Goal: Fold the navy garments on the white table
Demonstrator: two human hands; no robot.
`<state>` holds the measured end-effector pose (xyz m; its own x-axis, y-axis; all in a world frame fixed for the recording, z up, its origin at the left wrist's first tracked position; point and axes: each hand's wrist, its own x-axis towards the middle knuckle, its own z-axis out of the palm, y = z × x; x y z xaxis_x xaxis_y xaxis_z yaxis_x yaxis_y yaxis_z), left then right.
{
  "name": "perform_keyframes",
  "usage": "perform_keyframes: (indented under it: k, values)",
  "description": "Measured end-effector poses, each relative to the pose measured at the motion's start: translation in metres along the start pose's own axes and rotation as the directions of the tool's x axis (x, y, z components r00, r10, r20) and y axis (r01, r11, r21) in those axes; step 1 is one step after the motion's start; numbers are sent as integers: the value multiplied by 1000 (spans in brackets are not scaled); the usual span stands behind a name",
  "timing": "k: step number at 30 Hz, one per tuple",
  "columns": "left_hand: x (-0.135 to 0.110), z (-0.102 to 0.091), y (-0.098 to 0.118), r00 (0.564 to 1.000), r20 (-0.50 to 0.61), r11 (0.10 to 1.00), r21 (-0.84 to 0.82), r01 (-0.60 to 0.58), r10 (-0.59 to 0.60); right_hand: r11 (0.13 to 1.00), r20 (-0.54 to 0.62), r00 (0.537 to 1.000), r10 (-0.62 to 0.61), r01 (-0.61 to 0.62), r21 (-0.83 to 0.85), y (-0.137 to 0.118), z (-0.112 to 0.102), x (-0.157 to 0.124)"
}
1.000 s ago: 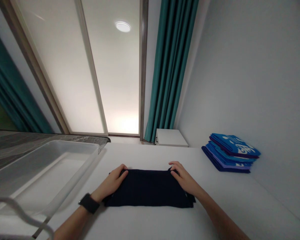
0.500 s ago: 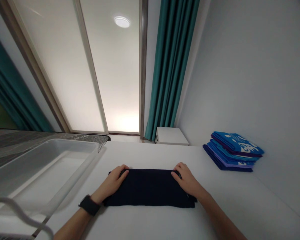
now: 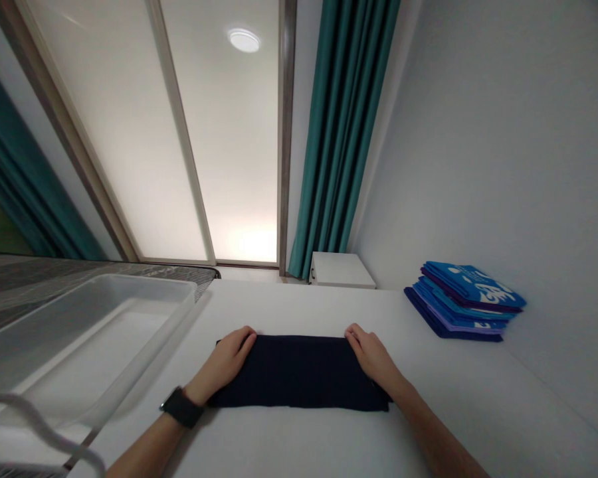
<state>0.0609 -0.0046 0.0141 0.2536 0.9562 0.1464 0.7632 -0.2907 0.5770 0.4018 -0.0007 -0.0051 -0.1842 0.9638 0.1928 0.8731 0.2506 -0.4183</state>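
Left hand (image 3: 228,357) and right hand (image 3: 373,358) pinch a flat, dark navy oblong cloth (image 3: 299,372), parallel to the counter's (image 3: 299,307) far edge.

Matt dark cloth (image 3: 301,372); smooth white tabletop (image 3: 289,441).

You had the one cam up on your head, facing forward and tipped down over the white bench (image 3: 299,441). Pretty close too: your left hand (image 3: 230,356) and right hand (image 3: 373,356) sat low in the middle of the shot, while the frosted panels (image 3: 234,153) stood well back up top and the plain wall (image 3: 508,146) ran down the right side.
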Motion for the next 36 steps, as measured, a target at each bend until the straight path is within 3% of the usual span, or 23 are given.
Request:
perform_keyframes:
  k: [5, 8, 13, 16, 21, 32, 36]
  values:
    - [3, 5, 0, 1000, 14, 980, 196, 11, -14, 955, 20, 999, 27, -20, -295, -2, 5, 3]
    - [3, 7, -1, 1000, 11, 959, 282, 17, -21, 922, -2, 999, 44, -41, -385, -3, 2, 0]
    - [2, 9, -4, 1000, -31, 968, 251, 6, 2, 985, -30, 995, -95, 90, -146, -10, -7, -14]
    - [0, 9, -6, 998, -54, 982, 190, 0, 10, 994, -39, 994, -106, 105, -15, -14, -7, -21]
    - [-3, 6, -2, 998, -48, 984, 177, -20, 29, 991, -16, 993, -118, 119, 68, -7, 3, -22]
    - [0, 0, 4, 997, -20, 986, 144, 78, -76, 991, 5, 999, 45, -44, -126, -1, 7, -13]
    - [4, 2, 4, 997, 8, 954, 289, 75, -81, 965, 28, 998, 65, -55, -256, -1, 7, -6]
